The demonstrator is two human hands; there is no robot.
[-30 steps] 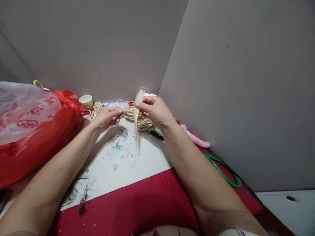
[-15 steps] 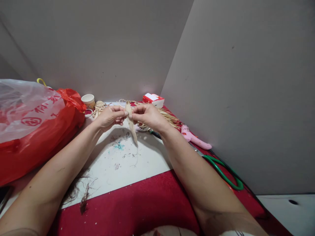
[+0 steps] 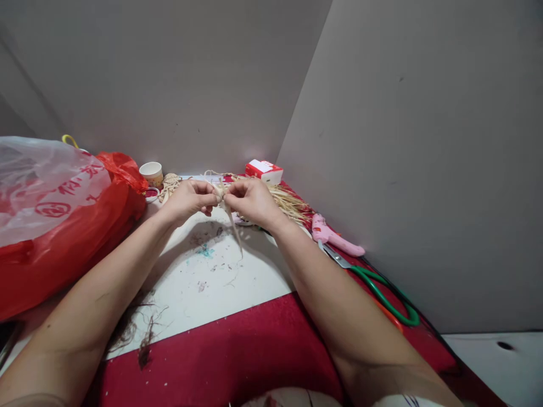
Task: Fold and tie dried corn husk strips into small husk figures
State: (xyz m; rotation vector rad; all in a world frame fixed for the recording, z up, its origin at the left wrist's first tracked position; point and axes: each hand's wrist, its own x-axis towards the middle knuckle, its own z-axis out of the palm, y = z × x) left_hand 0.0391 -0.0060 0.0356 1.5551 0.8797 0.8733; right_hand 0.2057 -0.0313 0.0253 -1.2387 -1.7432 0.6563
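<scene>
Over the far part of a white board, my two hands meet at a pale, dry husk-like strip [image 3: 235, 230]. My left hand [image 3: 189, 199] pinches it between thumb and fingertips. Closed the same way, my right hand [image 3: 253, 200] grips it from the other side, fingertips almost touching the left ones. The strip looks bunched and narrow at the fingers, and its thin tail hangs toward me. Behind my right hand lies a bundle of straw-coloured strands [image 3: 292, 204]. Beige cord [image 3: 170, 184] is heaped beyond my left hand.
The white board [image 3: 258, 277] lies on a red surface [image 3: 220, 350]. At left bulges a red plastic bag [image 3: 85, 243], near a paper cup [image 3: 151, 174]. A red-white box [image 3: 263, 171], pink glue gun [image 3: 335, 238] and green-handled scissors [image 3: 340, 260] line the right. Brown fibres [image 3: 144, 353] lie near front left.
The strip was wide and flat, with its end standing above my fingers; now it looks narrow and bunched between them. Its tail has swung slightly right. Both hands have stayed in nearly the same place.
</scene>
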